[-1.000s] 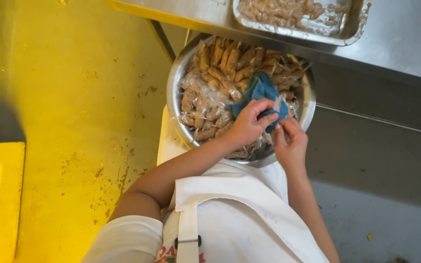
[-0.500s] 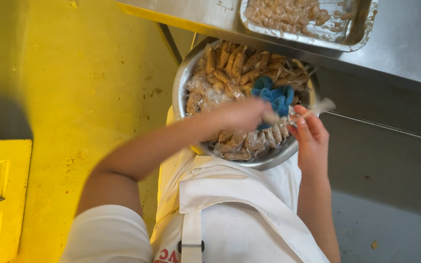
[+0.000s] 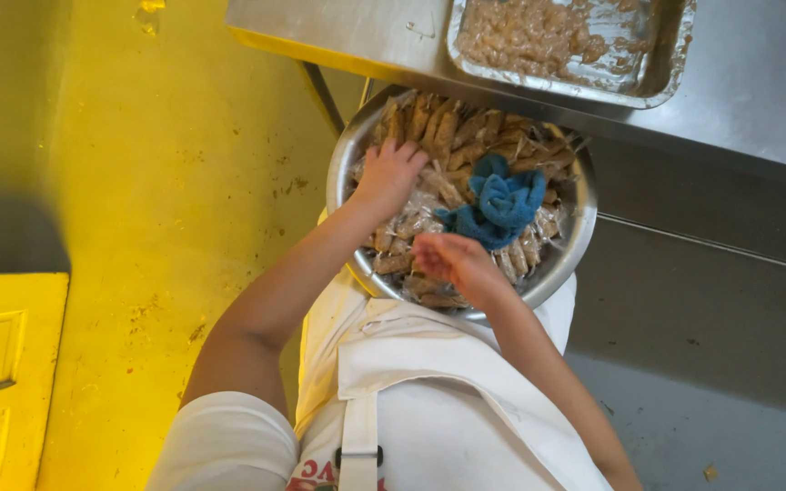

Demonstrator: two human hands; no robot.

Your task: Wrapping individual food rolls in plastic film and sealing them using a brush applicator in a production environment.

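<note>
**Both hands off the blue cloth, now down among the wrapped rolls**

Both hands have let go of the blue cloth (image 3: 498, 205) since a second ago, when they were bunched together on it at the right of the bowl; it now lies loose and crumpled on top of the pile, with neither hand touching it.

Nearest the camera is the white apron (image 3: 429, 400), with the bowl pressed close against its front. Just beyond it, the right hand (image 3: 452, 262) hovers low over the near side of the round metal bowl (image 3: 575, 250), turned palm inward with the fingers curled loosely; whether it pinches one of the rolls underneath I cannot tell, since the hand hides what lies below it. Half a second ago this hand was out at the right rim, so it has swung inward.

Farther on, the left hand (image 3: 391, 173) has crossed to the far-left part of the bowl. Its fingers are spread and pressed down flat onto the clear-wrapped brown rolls (image 3: 448, 127), resting on them rather than closing round any one.

With the cloth set aside, the work in hand reads as sorting or settling the rolls themselves.

Farthest off, a shallow metal tray (image 3: 657, 86) of pale minced filling sits on the steel counter (image 3: 757, 109), untouched, above the yellow floor (image 3: 138, 227).
</note>
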